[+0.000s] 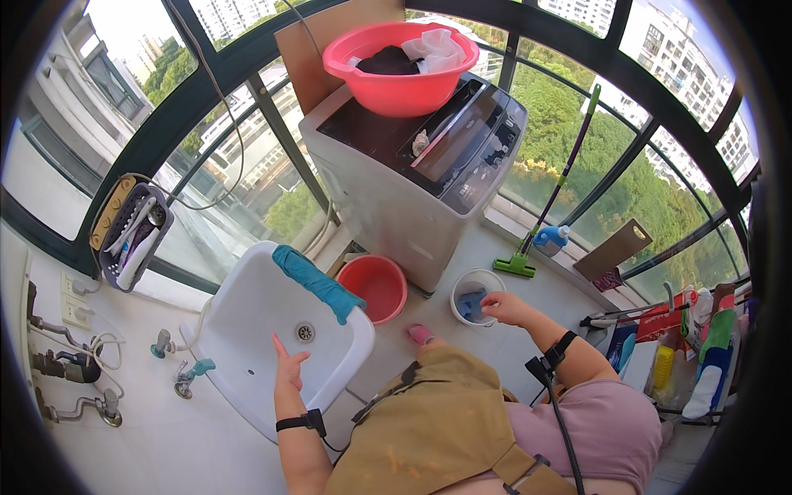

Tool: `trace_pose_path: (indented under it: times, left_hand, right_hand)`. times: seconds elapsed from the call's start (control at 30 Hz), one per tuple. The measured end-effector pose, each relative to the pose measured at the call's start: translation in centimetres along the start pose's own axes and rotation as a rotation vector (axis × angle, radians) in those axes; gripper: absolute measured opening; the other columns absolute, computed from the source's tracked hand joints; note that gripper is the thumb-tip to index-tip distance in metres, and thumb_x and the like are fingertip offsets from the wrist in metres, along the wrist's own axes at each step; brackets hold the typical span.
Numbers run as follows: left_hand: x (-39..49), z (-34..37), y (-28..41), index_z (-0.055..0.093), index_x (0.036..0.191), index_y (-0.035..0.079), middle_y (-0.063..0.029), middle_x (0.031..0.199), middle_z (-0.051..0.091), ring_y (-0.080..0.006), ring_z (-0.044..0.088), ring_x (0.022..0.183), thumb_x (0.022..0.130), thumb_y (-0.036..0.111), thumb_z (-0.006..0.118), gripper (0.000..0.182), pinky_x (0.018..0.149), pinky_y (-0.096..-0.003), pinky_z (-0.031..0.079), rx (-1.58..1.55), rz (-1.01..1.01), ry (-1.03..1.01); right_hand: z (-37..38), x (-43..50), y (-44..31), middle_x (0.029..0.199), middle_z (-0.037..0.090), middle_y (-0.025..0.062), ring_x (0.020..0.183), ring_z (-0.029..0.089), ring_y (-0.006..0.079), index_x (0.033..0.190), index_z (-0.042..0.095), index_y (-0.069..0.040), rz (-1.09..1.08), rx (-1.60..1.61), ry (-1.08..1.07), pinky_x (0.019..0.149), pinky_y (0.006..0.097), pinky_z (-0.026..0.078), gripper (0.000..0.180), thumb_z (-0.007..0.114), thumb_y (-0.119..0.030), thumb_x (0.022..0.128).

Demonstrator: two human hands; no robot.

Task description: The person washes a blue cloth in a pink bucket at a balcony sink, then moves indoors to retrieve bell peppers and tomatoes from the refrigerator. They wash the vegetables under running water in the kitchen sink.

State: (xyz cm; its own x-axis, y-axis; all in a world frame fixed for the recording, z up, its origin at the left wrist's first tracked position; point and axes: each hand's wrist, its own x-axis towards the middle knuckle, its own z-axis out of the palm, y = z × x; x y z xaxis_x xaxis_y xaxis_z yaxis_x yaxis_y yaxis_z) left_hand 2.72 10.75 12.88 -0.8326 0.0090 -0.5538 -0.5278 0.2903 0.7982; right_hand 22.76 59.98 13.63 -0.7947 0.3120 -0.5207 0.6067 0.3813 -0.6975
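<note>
My left hand [289, 365] hovers over the near edge of a white sink basin [356, 346], its fingers apart and nothing in it. A teal cloth [318, 281] hangs over the basin's far rim. On the right, my right hand [502, 307] is at the rim of a white bucket [458, 286] that stands on the floor. Blue cloth [471, 305] lies inside the bucket. The right hand's fingertips are bent together; whether they pinch anything cannot be told.
A washing machine [390, 185] carries a pink basin [402, 93] with dark and white cloths. A red bucket [372, 288] stands between it and the sink. A green squeegee mop [515, 265] leans by the windows near a blue bottle [550, 240]. A loaded rack [693, 411] stands at right.
</note>
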Motion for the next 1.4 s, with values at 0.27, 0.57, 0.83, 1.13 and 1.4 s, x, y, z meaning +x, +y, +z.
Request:
trace_pose_path:
  times: [0.27,0.57,0.83,1.13,1.4]
  left_hand:
    - [-0.3,0.4,1.1,0.029,0.151,0.020,-0.0116,0.158,0.023,-0.0310,0.016,0.146,0.080,0.016,0.064,0.079,0.114,-0.0547,0.011,-0.103,-0.015,0.179]
    - [-4.4,4.0,1.5,0.052,0.135,0.004,-0.0137,0.142,0.048,-0.0259,0.038,0.136,0.082,0.009,0.062,0.054,0.113,-0.0389,0.025,-0.372,-0.049,0.416]
    - [-6.7,4.0,-1.5,0.058,0.128,0.013,-0.0027,0.133,0.055,-0.0193,0.045,0.124,0.084,0.023,0.060,0.045,0.098,-0.0459,0.029,-0.348,-0.061,0.455]
    - [-6.4,7.3,2.0,0.059,0.121,-0.001,-0.0083,0.116,0.063,-0.0158,0.056,0.107,0.088,0.009,0.059,0.035,0.096,-0.0295,0.041,-0.418,0.015,0.412]
    - [-7.2,8.0,-0.3,0.061,0.120,0.006,-0.0024,0.109,0.066,-0.0092,0.055,0.094,0.088,0.014,0.061,0.033,0.076,-0.0243,0.040,-0.378,-0.095,0.342]
  right_hand:
    - [-12.2,13.0,-19.4,0.096,0.068,0.0049,0.105,0.054,0.0279,0.105,0.066,-0.014,-0.786,-0.500,0.907,0.093,0.0422,0.040,0.029,0.069,-0.023,0.078]
    - [-11.9,24.1,-27.4,0.084,0.067,0.0125,0.089,0.061,0.0342,0.086,0.059,-0.009,-0.530,-0.764,0.701,0.080,0.0464,0.045,0.016,0.062,-0.019,0.074]
    - [-7.6,28.6,-31.5,0.086,0.063,0.0146,0.079,0.065,0.0338,0.089,0.060,-0.007,-0.908,-0.717,0.645,0.069,0.0429,0.053,0.008,0.056,-0.010,0.083]
    - [-3.7,40.1,-42.4,0.089,0.066,0.0120,0.092,0.061,0.0332,0.078,0.071,-0.006,-1.181,-0.676,0.554,0.082,0.0415,0.051,0.018,0.053,-0.004,0.082]
    - [-8.0,33.4,-36.2,0.075,0.057,0.0066,0.078,0.054,0.0279,0.084,0.071,-0.010,-1.483,-0.573,0.059,0.073,0.0358,0.047,0.015,0.061,-0.001,0.077]
